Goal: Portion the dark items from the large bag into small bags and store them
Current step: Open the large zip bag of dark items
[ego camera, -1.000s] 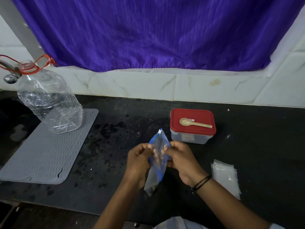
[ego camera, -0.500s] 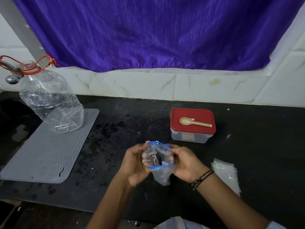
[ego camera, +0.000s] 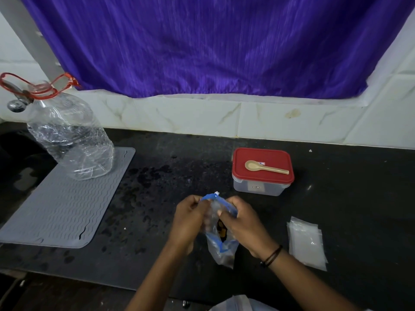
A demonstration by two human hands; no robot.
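Both hands, left (ego camera: 190, 223) and right (ego camera: 243, 225), grip the blue-rimmed bag (ego camera: 221, 241) mouth.

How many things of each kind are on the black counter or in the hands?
Blue-edged bag, held by the left hand and right hand: 1
Stack of small clear bags: 1 stack, number of bags cannot be told
Red-lidded box: 1
Spoon: 1
Clear bottle: 1
Grey mat: 1
Total: 6
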